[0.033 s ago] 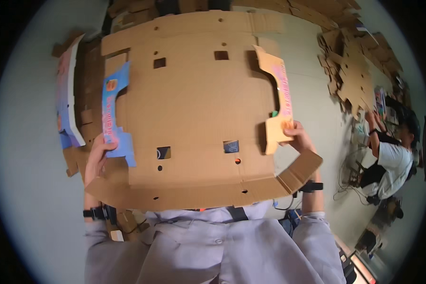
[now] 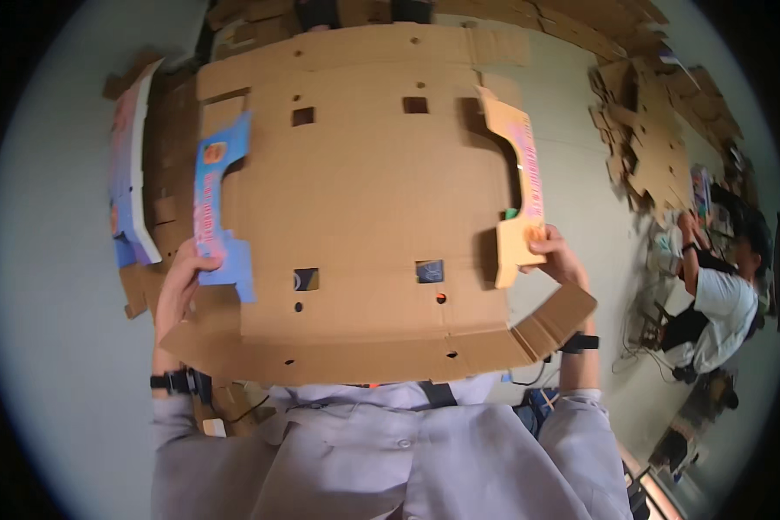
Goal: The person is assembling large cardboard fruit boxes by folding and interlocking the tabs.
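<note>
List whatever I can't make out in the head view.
Head view throughout:
- Left hand: fingertips hidden behind the blue flap.
- Right hand: fingertips hidden behind the orange flap.
- Whatever lies beneath the brown cardboard: mostly covered by it.
- Dark shapes at the top: cut off by the upper edge.
- Colourful thing near the co-worker: too small and blurred.

Left hand (image 2: pixel 182 270) and right hand (image 2: pixel 565 257) are partly hidden by a blue flap (image 2: pixel 205 204) and a yellow flap (image 2: pixel 531 186), their print blurred; the lower edge crops a grey shirt (image 2: pixel 347 455), a distant co-worker (image 2: pixel 724 290) too small for detail.
</note>
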Tool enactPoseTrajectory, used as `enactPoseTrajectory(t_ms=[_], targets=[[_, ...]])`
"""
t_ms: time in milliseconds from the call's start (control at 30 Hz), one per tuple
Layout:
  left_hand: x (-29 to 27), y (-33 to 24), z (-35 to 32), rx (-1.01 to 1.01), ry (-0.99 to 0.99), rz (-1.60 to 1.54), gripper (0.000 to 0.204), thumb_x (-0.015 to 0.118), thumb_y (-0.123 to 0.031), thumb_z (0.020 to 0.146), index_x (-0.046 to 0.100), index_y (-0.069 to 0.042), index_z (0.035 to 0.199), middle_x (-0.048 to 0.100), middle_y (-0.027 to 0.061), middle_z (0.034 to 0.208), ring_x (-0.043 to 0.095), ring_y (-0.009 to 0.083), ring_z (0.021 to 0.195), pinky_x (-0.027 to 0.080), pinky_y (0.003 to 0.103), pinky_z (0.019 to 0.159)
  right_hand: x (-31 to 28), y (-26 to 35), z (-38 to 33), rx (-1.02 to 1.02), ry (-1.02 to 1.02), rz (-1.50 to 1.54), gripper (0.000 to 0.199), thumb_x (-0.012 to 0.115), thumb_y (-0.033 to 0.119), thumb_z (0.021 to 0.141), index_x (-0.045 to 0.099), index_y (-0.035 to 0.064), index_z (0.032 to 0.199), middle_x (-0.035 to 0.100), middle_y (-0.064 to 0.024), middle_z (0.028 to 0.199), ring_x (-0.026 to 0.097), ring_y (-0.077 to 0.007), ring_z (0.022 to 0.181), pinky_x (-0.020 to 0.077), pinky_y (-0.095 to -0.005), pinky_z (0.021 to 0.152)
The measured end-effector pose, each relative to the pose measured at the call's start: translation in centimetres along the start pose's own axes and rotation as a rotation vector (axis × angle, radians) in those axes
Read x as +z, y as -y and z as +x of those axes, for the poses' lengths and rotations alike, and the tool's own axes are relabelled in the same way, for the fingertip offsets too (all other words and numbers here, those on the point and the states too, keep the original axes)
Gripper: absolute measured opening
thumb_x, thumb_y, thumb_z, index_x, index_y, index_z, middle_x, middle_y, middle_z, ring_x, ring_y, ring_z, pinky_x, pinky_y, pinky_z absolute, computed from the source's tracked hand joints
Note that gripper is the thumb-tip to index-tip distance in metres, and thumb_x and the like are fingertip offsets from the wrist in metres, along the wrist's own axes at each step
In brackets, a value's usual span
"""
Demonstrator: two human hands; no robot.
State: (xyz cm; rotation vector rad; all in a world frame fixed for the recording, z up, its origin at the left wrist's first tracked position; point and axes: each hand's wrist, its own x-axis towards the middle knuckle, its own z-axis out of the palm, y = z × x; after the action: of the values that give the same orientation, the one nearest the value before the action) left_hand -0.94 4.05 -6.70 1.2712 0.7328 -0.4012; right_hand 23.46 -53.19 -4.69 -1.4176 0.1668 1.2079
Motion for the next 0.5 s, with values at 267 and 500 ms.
enactPoseTrajectory(t_ms=[267, 500], targets=[[0.3, 2.5, 2.9, -0.111, 0.131, -0.475, 0.058, 0.060, 0.004, 0.074, 0.042, 0.004, 0.129, 0.057, 0.0124, 0.116, 0.058, 0.0219, 0.105, 0.046, 0.035, 0.094, 0.5, -1.0, 3.4, -0.173, -0.106, 0.370, 0.053, 0.063, 0.011, 0.075, 0.044, -0.0020, 0.123, 0.059, -0.0112, 0.112, 0.064, -0.0206, 0.090, 0.0562, -0.0314, 0.076], [1.9, 5.4, -7.0, -0.296, -0.037, -0.301, 0.058, 0.059, 0.001, 0.070, 0.045, -0.003, 0.127, 0.056, 0.0066, 0.115, 0.055, 0.0193, 0.109, 0.044, 0.035, 0.094, 2.5, -5.6, -5.6, -0.014, -0.167, 0.345, 0.056, 0.070, 0.002, 0.068, 0.049, -0.0036, 0.120, 0.060, -0.0100, 0.111, 0.061, -0.0207, 0.100, 0.0498, -0.0348, 0.089]])
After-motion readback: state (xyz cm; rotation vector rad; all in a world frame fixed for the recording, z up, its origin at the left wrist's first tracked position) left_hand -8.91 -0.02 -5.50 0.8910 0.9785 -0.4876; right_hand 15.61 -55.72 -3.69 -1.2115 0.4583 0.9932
